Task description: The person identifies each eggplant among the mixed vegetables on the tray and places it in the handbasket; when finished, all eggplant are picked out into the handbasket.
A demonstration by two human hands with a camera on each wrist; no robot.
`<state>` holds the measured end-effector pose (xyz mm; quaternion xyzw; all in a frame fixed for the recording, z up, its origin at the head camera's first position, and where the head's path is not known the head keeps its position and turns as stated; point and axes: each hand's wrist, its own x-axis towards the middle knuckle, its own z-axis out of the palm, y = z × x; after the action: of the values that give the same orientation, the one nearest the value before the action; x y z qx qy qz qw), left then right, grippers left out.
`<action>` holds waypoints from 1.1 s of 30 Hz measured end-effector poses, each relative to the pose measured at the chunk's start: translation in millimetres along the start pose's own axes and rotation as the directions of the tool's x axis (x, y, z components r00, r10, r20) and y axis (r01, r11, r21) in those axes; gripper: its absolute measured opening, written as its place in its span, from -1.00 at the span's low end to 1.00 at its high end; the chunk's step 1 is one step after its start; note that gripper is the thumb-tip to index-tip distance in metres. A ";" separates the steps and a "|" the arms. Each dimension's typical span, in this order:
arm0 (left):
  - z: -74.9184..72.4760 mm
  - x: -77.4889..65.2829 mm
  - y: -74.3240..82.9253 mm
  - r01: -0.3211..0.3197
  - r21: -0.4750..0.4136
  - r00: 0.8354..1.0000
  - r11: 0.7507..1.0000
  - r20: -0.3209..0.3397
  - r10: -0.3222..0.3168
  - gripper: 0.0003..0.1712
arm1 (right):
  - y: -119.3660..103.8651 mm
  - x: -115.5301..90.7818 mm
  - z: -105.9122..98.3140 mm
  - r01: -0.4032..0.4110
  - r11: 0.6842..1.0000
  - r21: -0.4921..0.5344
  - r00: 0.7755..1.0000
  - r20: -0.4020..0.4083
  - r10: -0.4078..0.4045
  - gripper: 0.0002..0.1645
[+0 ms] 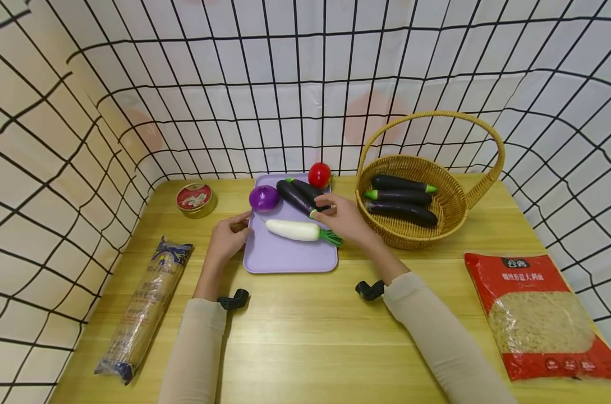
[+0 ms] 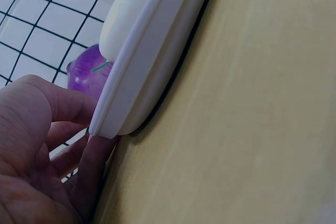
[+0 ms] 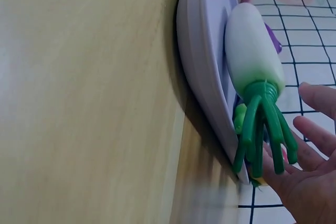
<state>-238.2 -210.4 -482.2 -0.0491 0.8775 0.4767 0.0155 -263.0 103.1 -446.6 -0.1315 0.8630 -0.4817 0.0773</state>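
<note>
My left hand (image 1: 227, 238) grips the left edge of a lilac tray (image 1: 290, 261), thumb over the rim and fingers low at its side in the left wrist view. My right hand (image 1: 347, 217) is over the tray's right side, by the green stem end of a dark eggplant (image 1: 295, 197); in the right wrist view its fingers look spread. A second eggplant (image 1: 305, 189) lies behind, partly hidden by that hand. On the tray a white radish (image 1: 292, 230) with green leaves lies in front. A purple onion (image 1: 264, 198) sits at left, a tomato (image 1: 319, 175) at the back right corner.
A wicker basket (image 1: 411, 242) with a tall handle stands at right, holding three eggplants (image 1: 401, 196). A red pasta bag (image 1: 542, 314) lies at front right. At left are a tin can (image 1: 196, 200) and a long noodle packet (image 1: 146, 311). Black wire grids (image 1: 305, 101) enclose the table.
</note>
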 end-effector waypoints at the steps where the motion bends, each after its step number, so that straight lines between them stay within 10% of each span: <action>1: -0.1 -0.1 0.2 0.001 -0.003 1.000 1.000 0.000 -0.001 -0.43 | -0.6 0.8 1.2 0.001 1.000 -0.003 1.000 0.002 -0.001 -0.41; 33: -0.1 1.9 -1.7 0.017 -0.018 1.000 1.000 0.011 -0.017 -0.43 | -10.8 26.6 27.9 -0.042 0.967 -0.253 0.999 -0.044 0.032 -0.44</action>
<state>-240.0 -211.5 -483.7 -0.0542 0.8726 0.4849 0.0237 -279.5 67.0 -452.2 -0.1148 0.9211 -0.3685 0.0518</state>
